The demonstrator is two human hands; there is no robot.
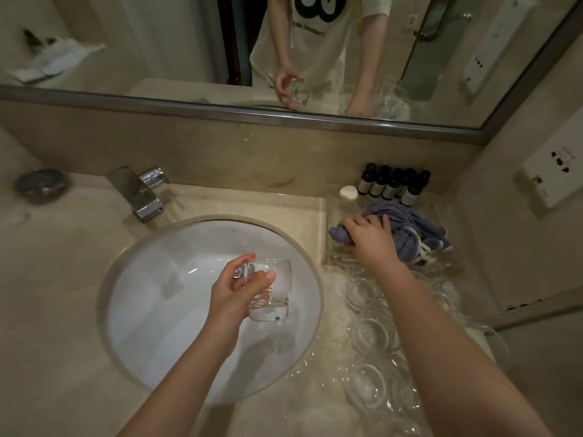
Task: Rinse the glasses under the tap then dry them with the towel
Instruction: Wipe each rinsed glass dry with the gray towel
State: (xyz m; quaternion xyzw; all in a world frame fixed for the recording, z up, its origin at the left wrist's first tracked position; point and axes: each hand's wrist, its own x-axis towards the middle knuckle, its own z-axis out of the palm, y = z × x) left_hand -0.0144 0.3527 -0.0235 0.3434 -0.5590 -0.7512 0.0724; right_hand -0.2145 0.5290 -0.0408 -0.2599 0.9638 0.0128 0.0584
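Observation:
My left hand (235,294) grips a clear tumbler glass (276,290) over the right part of the white round sink (151,279). The glass is upright, its thick base toward me. My right hand (367,236) reaches to the back right of the counter and grasps a crumpled blue-grey towel (407,230) lying in a clear tray (336,212). The chrome tap (138,192) stands behind the sink at the left; no water stream is visible. Several more clear glasses (370,332) stand on the wet counter right of the sink, under my right forearm.
A row of dark small bottles (394,184) and a white round cap (348,193) stand behind the towel. A dark dish (41,186) sits at the far left of the counter. A mirror (189,42) runs along the back wall; a wall socket (552,179) is at the right.

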